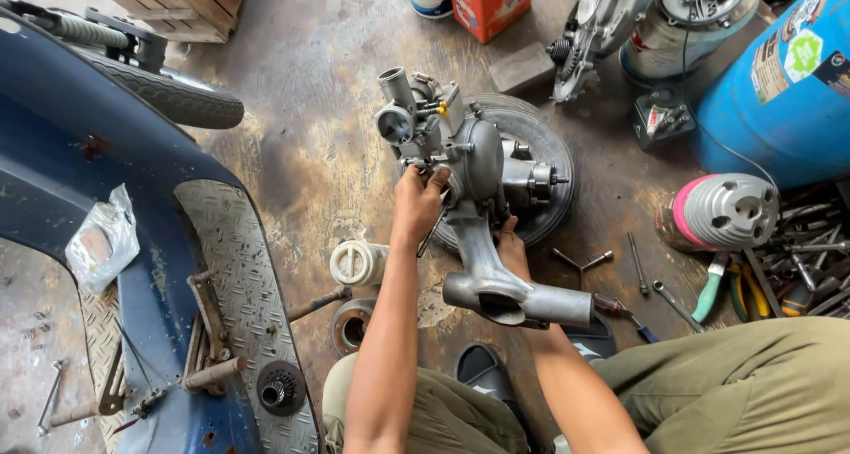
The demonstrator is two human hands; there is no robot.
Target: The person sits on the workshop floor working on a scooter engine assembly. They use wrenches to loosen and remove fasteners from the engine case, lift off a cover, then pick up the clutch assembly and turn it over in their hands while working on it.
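A grey metal scooter engine point(478, 166) with its swing arm point(496, 281) pointing toward me rests on a small black tyre point(542, 144) on the workshop floor. My left hand point(416, 201) grips the engine's left side, just below the carburettor point(400, 113). Partly hidden behind the swing arm, my right hand point(512, 248) holds the arm's underside. Both forearms reach up from my lap.
A blue scooter body point(97, 241) with checker-plate floor lies at left. A blue drum point(779, 82) stands at right, with a cylinder head point(728, 210), pliers, wrenches and screwdrivers point(673, 303) nearby. A white cap point(356, 262), a bearing hub point(352, 323) and a red carton point(489, 2) sit around.
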